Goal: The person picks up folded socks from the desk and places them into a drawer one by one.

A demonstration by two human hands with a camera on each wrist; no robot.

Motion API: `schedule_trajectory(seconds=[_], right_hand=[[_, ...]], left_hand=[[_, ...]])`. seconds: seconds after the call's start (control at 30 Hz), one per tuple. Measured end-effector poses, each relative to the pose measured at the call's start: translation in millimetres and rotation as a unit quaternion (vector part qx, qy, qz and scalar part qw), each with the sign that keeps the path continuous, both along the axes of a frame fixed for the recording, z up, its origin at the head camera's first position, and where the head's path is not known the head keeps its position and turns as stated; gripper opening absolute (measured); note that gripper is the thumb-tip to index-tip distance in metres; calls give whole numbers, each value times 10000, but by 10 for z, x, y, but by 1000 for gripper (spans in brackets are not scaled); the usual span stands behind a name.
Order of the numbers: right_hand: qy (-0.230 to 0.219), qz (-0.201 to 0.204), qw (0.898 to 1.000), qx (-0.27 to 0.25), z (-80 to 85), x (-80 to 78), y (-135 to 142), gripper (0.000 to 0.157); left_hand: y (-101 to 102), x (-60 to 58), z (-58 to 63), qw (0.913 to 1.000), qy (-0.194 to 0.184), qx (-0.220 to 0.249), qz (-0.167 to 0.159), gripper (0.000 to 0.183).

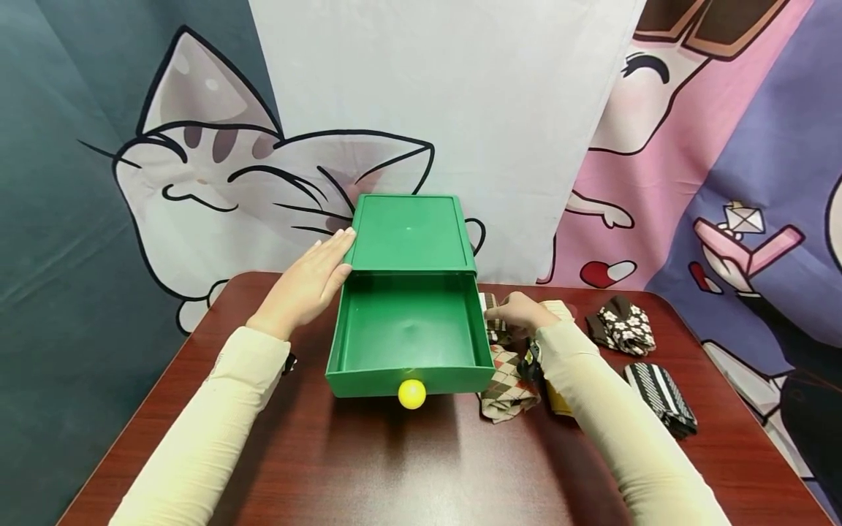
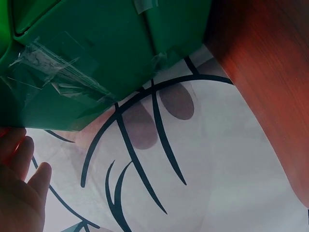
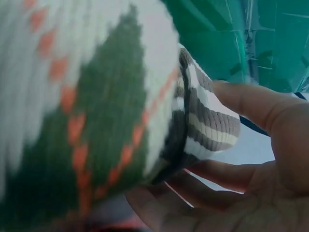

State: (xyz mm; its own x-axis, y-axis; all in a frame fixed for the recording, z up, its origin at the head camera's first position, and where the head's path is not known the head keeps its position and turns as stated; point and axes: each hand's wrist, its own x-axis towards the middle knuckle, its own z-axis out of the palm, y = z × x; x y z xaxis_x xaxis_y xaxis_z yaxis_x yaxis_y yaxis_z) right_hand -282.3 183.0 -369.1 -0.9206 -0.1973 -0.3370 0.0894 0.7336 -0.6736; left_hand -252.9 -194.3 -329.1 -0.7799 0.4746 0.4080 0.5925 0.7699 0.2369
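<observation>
- Below both hands lies a glossy reddish-brown wood-grain table (image 1: 408,482); beyond them hangs a cloth backdrop (image 1: 447,95) printed with cartoon animals
- Between the hands stands a green plastic box (image 1: 411,237), its pulled-out green drawer (image 1: 408,332) bearing a round yellow knob (image 1: 411,394)
- The left hand (image 1: 309,281), fingers straight, touches the box's side
- The right hand (image 1: 522,313) grips a brown-and-white striped knit bundle (image 3: 212,118) just beside the drawer
- Nearer the person than that hand lies a folded argyle knit bundle (image 1: 506,391); the right forearm partly hides a yellow bundle (image 1: 559,402)
- Right of it sit a brown-and-white floral bundle (image 1: 628,326) and a black-and-white striped bundle (image 1: 663,398)
</observation>
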Motion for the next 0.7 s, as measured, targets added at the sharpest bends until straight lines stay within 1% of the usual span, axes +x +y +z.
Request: schedule_trajectory(seconds=[0.03, 0.07, 0.1, 0.13, 0.17, 0.2, 0.27, 0.3, 0.37, 0.47, 0.53, 0.67, 0.7], right_hand=[[-64, -2, 10000, 67, -42, -40, 23, 51], [-173, 9, 9998, 6, -114, -103, 72, 49], [-257, 124, 9995, -109, -206, -184, 133, 47], [-274, 123, 9995, -120, -224, -203, 134, 46], [-297, 86, 9994, -144, -290, -254, 144, 47], [-358, 4, 9993, -104, -287, -258, 131, 46], [-419, -206, 9988, -127, -345, -300, 109, 45], [-448, -255, 9986, -137, -361, -311, 101, 45], [-552, -389, 9976, -167, -369, -313, 80, 41], [-607, -434, 9968, -289, -386, -308, 76, 36], [-590, -456, 9966, -363, -398, -305, 82, 34], [-401, -467, 9969, -479, -421, -303, 104, 36], [-403, -504, 9963, -560, -426, -302, 111, 35]], left_hand=[[5, 0, 2, 10000, -9, 4, -4, 54], [7, 0, 2, 10000, -13, 5, -10, 54], [10, -1, 3, 10000, -7, 3, -19, 54], [12, -1, 3, 10000, -6, 8, -27, 54], [12, -2, 1, 10000, -5, 10, -30, 54], [11, -3, -2, 10000, 6, 10, -32, 54], [5, -1, -7, 10000, 17, 18, -35, 54], [3, 0, -8, 10000, 20, 32, -38, 54], [-2, 1, -15, 10000, 16, 48, -42, 54], [-2, 3, -19, 10000, 12, 64, -58, 55], [-1, 1, -24, 10000, 19, 69, -58, 55], [-3, 0, -27, 10000, 46, 69, -52, 55], [-4, 0, -27, 10000, 43, 65, -51, 55]])
